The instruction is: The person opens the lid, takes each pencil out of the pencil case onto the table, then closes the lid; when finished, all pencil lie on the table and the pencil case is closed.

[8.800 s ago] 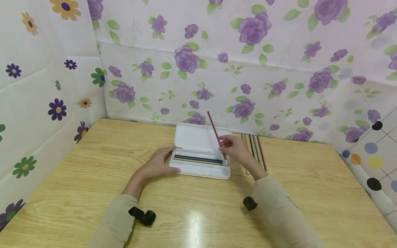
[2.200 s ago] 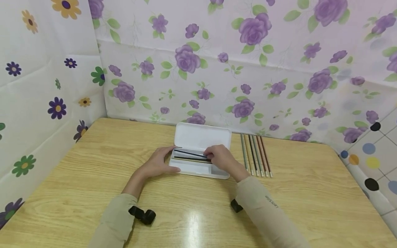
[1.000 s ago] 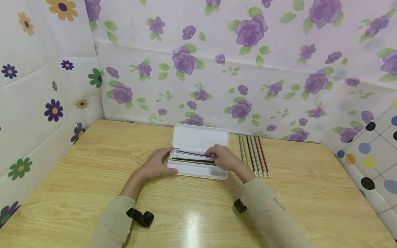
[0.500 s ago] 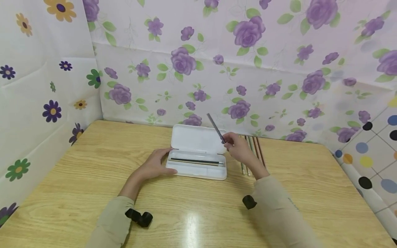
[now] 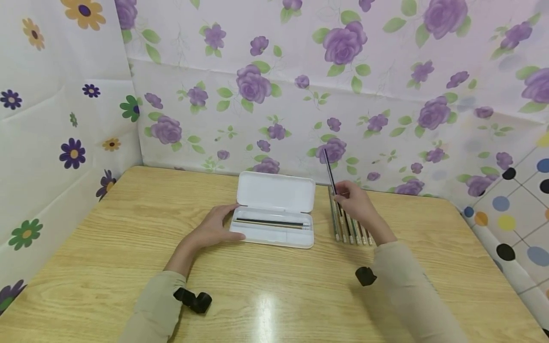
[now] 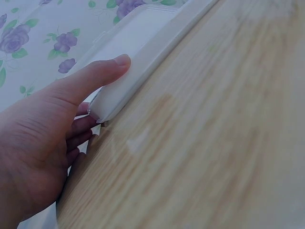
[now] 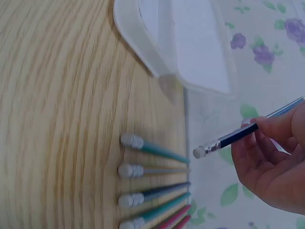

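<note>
A white pencil case [image 5: 261,234] lies on the table with its lid raised at the back; a black pencil [image 5: 270,222] and a yellowish one are inside. My left hand [image 5: 210,231] holds the case's left end, thumb [image 6: 107,71] on its front side and fingers round the back corner. Between thumb and fingers my right hand [image 5: 358,202] pinches a dark blue pencil [image 7: 238,135], tilted upright, its white eraser end pointing down. That hand is above a row of pencils [image 5: 334,214] on the table, hiding part of them; their eraser ends face the person.
The wooden table [image 5: 240,286] reaches back to a flowered sheet [image 5: 206,124] close behind the case lid. On each sleeve sits a black wrist camera [image 5: 366,276]. A dotted and tiled covering [image 5: 510,224] borders the right side.
A red pencil held earlier now lies in the row. Since then my right hand has lifted the dark blue pencil from the case and moved it right, over the row. The left hand stays.
</note>
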The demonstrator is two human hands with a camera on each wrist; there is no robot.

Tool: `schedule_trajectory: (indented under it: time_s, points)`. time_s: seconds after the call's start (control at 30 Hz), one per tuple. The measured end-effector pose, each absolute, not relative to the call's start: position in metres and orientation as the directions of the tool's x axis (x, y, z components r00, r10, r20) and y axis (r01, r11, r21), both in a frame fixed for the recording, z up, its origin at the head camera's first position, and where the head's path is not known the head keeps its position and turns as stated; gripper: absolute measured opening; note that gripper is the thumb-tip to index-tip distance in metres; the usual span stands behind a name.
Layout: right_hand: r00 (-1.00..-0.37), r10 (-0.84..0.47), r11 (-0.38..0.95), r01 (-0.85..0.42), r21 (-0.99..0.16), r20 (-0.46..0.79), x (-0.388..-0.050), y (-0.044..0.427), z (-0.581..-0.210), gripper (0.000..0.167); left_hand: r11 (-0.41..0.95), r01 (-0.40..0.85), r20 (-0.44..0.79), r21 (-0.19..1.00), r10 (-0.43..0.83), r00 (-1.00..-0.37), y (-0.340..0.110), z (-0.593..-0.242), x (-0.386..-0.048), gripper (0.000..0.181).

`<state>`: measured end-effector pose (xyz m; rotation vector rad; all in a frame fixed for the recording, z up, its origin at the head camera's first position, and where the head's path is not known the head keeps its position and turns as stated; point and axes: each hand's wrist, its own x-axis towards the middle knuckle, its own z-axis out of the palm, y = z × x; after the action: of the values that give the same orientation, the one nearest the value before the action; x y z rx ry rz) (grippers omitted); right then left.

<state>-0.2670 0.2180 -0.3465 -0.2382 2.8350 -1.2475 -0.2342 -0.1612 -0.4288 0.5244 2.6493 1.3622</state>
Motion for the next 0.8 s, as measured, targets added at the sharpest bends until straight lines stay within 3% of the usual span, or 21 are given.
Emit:
schedule_trajectory:
  time_s: [0.8]
  points:
    - [-0.991, -0.027, 0.628, 0.086, -0.774, -0.132, -0.265, 0.296, -0.364, 0.044, 0.536, 0.25, 0.055, 0.807, 0.354, -0.934, -0.161, -0.43, -0.235, 0.095]
